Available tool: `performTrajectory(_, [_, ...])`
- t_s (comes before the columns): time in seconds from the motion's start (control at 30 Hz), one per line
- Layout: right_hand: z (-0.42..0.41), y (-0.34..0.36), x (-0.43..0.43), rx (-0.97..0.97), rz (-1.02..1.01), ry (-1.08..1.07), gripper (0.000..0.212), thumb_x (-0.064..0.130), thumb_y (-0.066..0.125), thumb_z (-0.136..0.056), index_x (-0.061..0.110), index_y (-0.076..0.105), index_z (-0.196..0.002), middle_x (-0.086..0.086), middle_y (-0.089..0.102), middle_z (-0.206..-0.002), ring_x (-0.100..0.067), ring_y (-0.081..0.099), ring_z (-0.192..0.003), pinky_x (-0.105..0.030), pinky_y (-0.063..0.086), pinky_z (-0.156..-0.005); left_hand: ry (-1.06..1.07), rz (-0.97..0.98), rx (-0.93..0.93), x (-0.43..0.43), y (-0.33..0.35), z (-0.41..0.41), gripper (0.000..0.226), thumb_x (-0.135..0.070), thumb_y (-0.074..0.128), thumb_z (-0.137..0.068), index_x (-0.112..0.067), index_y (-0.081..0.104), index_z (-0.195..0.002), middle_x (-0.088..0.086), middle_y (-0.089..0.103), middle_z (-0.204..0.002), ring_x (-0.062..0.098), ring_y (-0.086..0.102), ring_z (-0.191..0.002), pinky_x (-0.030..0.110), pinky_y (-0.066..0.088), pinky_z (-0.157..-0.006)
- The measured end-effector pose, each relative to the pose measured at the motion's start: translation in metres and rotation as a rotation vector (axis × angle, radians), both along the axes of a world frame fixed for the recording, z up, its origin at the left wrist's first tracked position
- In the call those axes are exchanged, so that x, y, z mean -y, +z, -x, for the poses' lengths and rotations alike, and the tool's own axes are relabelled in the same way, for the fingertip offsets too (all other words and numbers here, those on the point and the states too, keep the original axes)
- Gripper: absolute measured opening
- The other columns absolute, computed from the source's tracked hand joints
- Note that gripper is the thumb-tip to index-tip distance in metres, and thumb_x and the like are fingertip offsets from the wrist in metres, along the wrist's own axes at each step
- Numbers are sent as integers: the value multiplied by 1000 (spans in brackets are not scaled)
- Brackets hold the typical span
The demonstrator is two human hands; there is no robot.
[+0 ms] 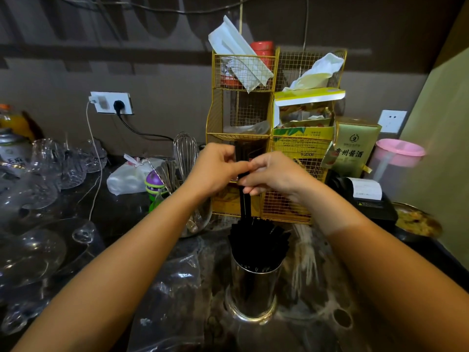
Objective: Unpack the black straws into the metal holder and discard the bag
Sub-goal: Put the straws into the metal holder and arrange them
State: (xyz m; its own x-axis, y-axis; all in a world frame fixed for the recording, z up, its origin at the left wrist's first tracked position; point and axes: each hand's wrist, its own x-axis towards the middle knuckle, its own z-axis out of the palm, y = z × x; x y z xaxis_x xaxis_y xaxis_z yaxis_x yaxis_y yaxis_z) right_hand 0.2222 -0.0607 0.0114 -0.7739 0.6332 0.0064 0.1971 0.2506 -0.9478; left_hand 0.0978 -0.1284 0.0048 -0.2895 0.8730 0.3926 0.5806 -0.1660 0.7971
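Observation:
A shiny metal holder (250,293) stands on the dark counter in front of me, packed with black straws (257,241) that fan out of its top. Above it, my left hand (215,168) and my right hand (272,174) meet around a small upright bundle of black straws (245,207); both hands pinch it near the top, and its lower ends reach down to the straws in the holder. A clear crumpled plastic bag (175,288) lies on the counter to the left of the holder.
A gold wire rack (279,138) with tissues and packets stands right behind my hands. Glassware (45,179) crowds the left side. A whisk (185,151) and spoons stand in a glass jar. A receipt printer (363,194) and a pink-lidded jug (398,158) sit at right.

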Motion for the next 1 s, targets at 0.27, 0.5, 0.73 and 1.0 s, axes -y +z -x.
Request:
performTrajectory(0.27, [-10, 39, 7, -184, -24, 29, 25, -14, 58, -76, 10, 61, -68, 1, 69, -49, -9, 68, -54, -15, 57, -54, 35, -270, -217, 9, 42, -6, 31, -26, 70, -73, 4, 69, -80, 29, 70, -77, 39, 66, -71, 45, 54, -60])
performTrajectory(0.5, [-24, 43, -2, -447, 298, -26, 15, -2, 49, -86, 4, 62, -91, -6, 73, -72, -11, 68, -55, -18, 58, -53, -35, -691, -1030, 24, 32, -12, 24, -25, 52, -85, -10, 71, -89, 9, 69, -66, 18, 61, -56, 21, 45, -50])
performTrajectory(0.73, [-21, 24, -4, -357, 499, -60, 10, 5, 50, -88, -3, 56, -89, -14, 72, -60, -21, 71, -57, -28, 60, -53, -145, -835, -1409, 8, -16, -3, 11, -4, 43, -87, -6, 51, -94, 4, 59, -54, 17, 51, -43, 24, 40, -39])
performTrajectory(1.0, [-19, 17, -11, -352, 372, -118, 9, 2, 51, -87, 4, 59, -91, -9, 70, -75, -12, 71, -60, -25, 59, -59, -192, -733, -1371, -5, -44, 2, 18, -7, 45, -85, -8, 50, -102, 3, 67, -59, 15, 59, -46, 23, 46, -38])
